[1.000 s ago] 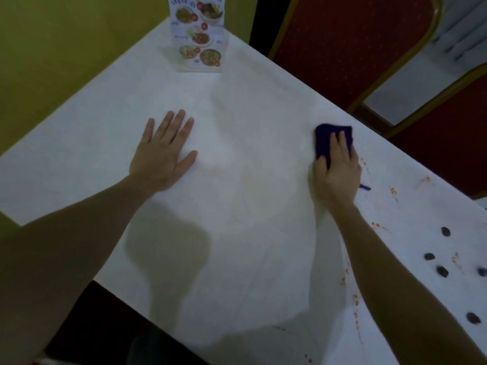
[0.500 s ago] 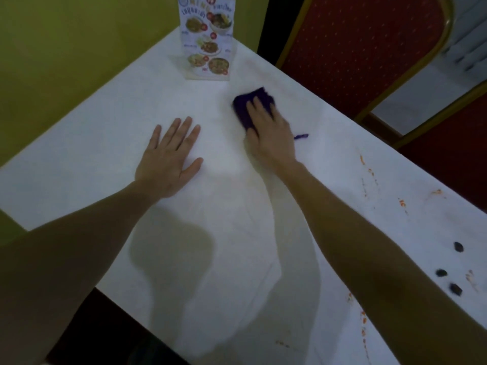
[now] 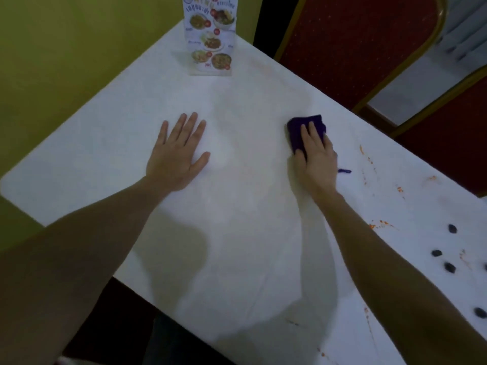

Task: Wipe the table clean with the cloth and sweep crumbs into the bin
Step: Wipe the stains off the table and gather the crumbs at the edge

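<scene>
A dark purple cloth (image 3: 299, 129) lies folded on the white table (image 3: 250, 233), and my right hand (image 3: 315, 159) presses flat on its near part. A loose purple thread (image 3: 344, 170) trails to the right of that hand. My left hand (image 3: 178, 154) rests palm down on the table to the left, fingers spread, holding nothing. Orange smears (image 3: 367, 160) and several dark crumbs (image 3: 449, 267) lie on the right part of the table. No bin is in view.
A standing menu card (image 3: 210, 35) is at the table's far end. A red chair with a gold frame (image 3: 355, 43) stands beyond the far right edge. A yellow-green wall (image 3: 52, 61) runs along the left. The table's near edge drops into a dark gap.
My right hand slid the cloth from the right side toward the menu card, then back right and nearer. My left hand stayed planted flat.
</scene>
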The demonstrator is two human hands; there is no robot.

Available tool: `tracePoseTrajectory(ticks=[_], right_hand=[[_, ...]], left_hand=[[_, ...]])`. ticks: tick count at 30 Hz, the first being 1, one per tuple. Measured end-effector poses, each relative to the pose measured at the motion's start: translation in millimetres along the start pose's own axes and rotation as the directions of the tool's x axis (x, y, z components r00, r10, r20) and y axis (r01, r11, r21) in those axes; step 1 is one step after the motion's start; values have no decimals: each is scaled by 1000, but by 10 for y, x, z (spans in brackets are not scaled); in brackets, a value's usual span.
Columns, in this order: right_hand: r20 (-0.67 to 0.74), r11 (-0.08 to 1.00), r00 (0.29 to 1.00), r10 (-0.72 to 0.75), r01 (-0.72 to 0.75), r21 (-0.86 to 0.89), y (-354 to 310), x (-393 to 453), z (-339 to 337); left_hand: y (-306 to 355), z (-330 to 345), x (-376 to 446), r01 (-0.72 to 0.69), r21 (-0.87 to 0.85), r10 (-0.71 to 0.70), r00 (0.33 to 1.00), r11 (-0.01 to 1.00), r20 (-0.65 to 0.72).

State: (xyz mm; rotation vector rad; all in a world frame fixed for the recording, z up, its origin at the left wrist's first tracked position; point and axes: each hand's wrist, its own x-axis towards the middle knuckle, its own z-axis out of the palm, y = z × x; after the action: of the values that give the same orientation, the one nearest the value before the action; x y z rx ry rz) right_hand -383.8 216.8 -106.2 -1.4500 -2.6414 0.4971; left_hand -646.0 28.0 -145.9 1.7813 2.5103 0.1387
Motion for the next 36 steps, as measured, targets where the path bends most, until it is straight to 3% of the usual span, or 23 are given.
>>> tracePoseTrajectory(ticks=[4, 8, 11, 13, 16, 19, 24, 29, 32, 36], right_hand=[[30, 986, 987, -155, 153, 64, -626, -138, 254], [83, 973, 969, -231, 229, 37, -884, -1002, 426], [91, 982, 978, -188, 189, -4, -660, -1609, 373], [50, 996, 995, -81, 82, -32, -409, -1826, 291], [2, 989, 990, 138, -138, -53, -155, -1742, 178], [-64, 966, 965, 256, -257, -6, -193, -1327, 156], [-77, 973, 971, 225, -220, 66, -750, -945, 349], [-22, 993, 995, 95, -93, 76, -1302, -1637, 601], [-59, 990, 989, 134, -131, 56, -1315, -2232, 676], [-140, 968, 958, 249, -244, 51, -1020, -2919, 637]], left_hand=[[16, 7, -6, 1, 0, -1, 1000, 1000, 1], [15, -27, -20, 10, 0, -10, 999, 1000, 30], [15, -53, -12, -1, 18, 0, 999, 1000, 49], [9, -56, -9, -10, 7, 9, 998, 1000, 57], [-21, -52, 3, -20, 3, 20, 998, 1000, 65], [-24, -63, 8, -27, 3, 27, 998, 1000, 58], [-72, -41, 11, -55, -16, 56, 997, 998, 53], [-92, -46, 19, -53, -8, 53, 992, 999, 119], [-101, -84, 32, -53, -54, 62, 982, 997, 177], [135, -150, -78, -233, -119, 249, 958, 965, 142]])
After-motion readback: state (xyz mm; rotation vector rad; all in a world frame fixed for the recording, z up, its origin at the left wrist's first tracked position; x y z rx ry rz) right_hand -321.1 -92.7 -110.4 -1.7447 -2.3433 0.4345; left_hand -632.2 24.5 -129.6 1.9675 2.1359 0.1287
